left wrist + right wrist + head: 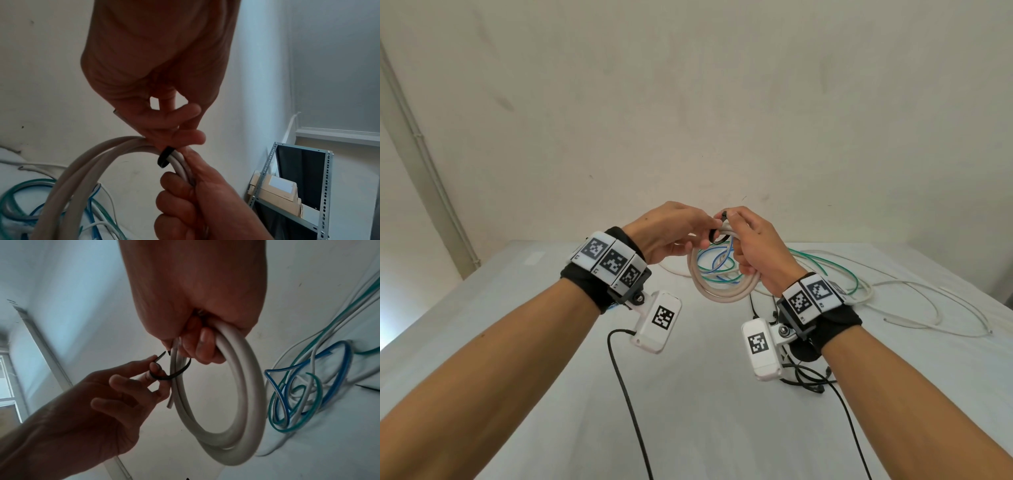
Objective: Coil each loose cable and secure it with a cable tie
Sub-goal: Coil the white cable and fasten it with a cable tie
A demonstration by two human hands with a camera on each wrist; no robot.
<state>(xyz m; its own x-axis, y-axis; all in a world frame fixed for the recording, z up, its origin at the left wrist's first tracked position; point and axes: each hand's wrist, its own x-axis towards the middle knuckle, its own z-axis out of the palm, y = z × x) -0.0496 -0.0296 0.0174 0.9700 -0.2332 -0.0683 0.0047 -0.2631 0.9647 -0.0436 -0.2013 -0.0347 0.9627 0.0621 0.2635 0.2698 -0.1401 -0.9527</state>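
Above the white table (517, 342), the right hand (753, 246) grips the coiled beige cable (246, 386) while the left hand (671, 236) pinches the black cable tie (174, 374) looped round its strands, the tip not yet through the head. A slack pinch could let the tie spring open or the coil unwind. Loose cables (859, 284) lie near; the near side offers room.

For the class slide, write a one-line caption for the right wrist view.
Right hand grips a coiled beige cable while the left hand loops a black cable tie around it.
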